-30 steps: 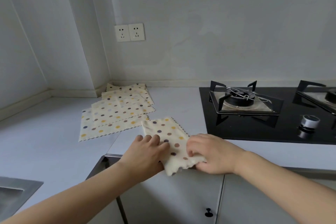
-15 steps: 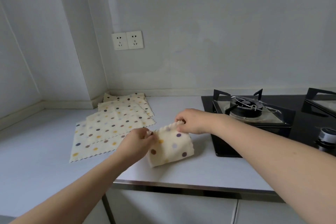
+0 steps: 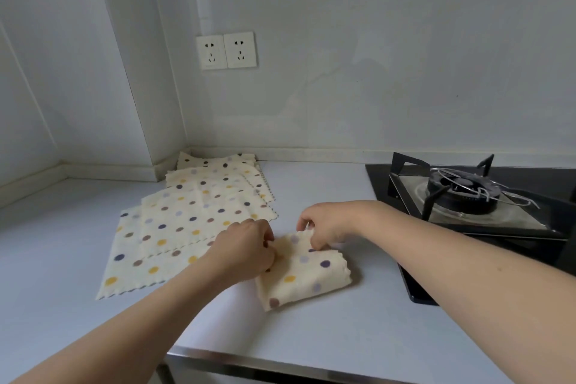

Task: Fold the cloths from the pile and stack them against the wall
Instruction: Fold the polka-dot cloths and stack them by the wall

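Observation:
A cream cloth with coloured dots (image 3: 307, 271) lies folded on the white counter (image 3: 327, 330), near its front edge. My left hand (image 3: 246, 248) pinches the cloth's far left corner. My right hand (image 3: 324, 226) pinches its far right corner, at the scalloped edge. To the left, a pile of several flat dotted cloths (image 3: 190, 218) fans out from the front of the counter back to the wall corner.
A black gas hob (image 3: 467, 203) with a burner and pan support sits close to the right of the folded cloth. Two wall sockets (image 3: 226, 50) are above the pile. The counter's metal front edge (image 3: 280, 366) runs below my arms.
Both hands folded the cloth's near edge away from me to its far edge. They now hold its far corners low on the counter. The camera has tilted up.

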`<state>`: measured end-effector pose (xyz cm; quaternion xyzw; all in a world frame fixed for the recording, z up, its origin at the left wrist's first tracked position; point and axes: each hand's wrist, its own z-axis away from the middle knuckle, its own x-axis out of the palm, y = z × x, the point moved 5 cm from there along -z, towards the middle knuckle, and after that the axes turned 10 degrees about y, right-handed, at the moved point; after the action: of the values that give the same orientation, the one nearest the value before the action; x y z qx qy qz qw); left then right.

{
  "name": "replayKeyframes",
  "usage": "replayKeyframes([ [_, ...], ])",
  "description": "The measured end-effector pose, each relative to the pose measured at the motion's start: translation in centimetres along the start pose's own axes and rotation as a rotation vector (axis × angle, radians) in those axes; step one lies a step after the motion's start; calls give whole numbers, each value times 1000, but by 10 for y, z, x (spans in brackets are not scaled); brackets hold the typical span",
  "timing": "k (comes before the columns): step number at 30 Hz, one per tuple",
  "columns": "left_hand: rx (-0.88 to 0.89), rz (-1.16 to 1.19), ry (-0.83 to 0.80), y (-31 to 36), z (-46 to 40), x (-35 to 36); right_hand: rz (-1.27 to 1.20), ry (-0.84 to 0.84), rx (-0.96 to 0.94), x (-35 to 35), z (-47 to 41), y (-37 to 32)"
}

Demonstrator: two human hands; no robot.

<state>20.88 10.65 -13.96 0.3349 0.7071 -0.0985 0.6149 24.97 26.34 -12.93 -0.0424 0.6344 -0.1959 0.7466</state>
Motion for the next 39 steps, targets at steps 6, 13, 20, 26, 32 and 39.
replayKeyframes([
  [6, 12, -101, -123, 16, 3, -10, 159, -44, -34, 4, 17, -16],
  [13, 83, 143, -266, 48, 29, -47, -165, -13, -32, -39, 82, -16],
  [20, 177, 70, -234, 99, 37, -85, 39, 47, -86, -85, 142, -3],
  [26, 222, 168, -325, 123, 2, -78, 114, 162, -77, -107, 122, 38],
  [32, 181, 425, -242, 128, -83, -71, -71, 112, 24, -147, 73, 81],
  [39, 116, 647, -358, 193, -158, -122, -187, 19, 265, -244, 75, 113],
])
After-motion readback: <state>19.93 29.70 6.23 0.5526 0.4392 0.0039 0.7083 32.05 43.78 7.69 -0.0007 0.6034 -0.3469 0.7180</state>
